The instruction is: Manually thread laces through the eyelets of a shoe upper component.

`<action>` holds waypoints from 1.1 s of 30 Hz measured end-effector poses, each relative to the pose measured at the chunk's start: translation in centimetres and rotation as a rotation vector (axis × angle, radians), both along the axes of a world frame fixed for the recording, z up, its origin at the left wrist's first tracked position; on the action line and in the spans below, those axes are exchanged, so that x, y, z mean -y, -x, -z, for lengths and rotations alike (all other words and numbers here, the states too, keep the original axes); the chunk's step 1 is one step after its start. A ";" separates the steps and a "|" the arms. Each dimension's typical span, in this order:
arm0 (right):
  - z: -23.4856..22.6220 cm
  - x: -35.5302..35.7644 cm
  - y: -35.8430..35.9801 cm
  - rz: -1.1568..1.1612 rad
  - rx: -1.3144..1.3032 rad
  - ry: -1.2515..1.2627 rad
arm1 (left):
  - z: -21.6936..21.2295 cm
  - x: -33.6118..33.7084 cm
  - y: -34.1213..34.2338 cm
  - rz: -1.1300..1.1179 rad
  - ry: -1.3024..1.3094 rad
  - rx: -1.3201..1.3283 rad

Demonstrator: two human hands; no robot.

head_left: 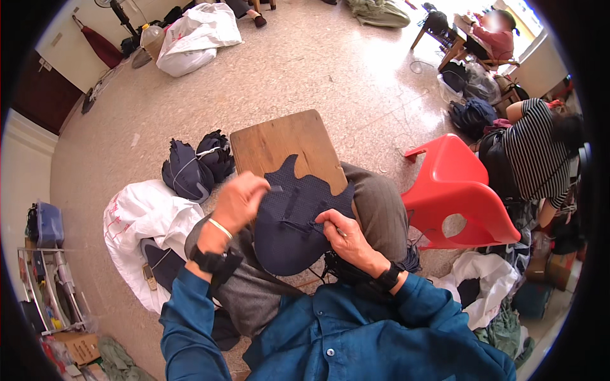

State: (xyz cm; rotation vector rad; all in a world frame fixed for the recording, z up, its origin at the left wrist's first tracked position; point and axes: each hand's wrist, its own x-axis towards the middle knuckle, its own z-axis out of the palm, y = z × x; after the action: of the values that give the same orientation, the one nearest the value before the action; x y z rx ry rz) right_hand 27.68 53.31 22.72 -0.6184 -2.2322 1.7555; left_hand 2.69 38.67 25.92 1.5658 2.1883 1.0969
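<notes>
A navy mesh shoe upper (298, 247), flat with a rounded lower end and a jagged top, lies across my lap and the near part of a wooden stool top (286, 136). Dark cord crosses its middle. My left hand (238, 200) is raised at the upper's left side, fingers pinched together; what they hold, if anything, is too blurred to name. Against the right side of the upper, my right hand (349, 241) is closed, thumb and forefinger at the cord. A small pale tip shows at its curled fingers, but its kind is hidden.
Bundles of navy pieces (184, 168) lie left of the stool, near a white sack (146, 209). A red plastic chair (457, 197) stands close on my right, with a person in stripes (537, 149) beyond it. Another person (495, 38) sits at the far right.
</notes>
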 end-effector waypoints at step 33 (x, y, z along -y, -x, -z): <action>0.5 -0.2 3.4 -0.212 -0.017 -0.506 | 1.4 -0.4 -3.2 0.173 0.183 -0.326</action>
State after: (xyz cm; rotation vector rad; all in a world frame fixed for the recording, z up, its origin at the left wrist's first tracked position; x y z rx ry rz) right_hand 24.27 53.49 22.19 -0.2624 -2.6617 1.1786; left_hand 5.92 39.09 24.48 1.9147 2.2174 0.6063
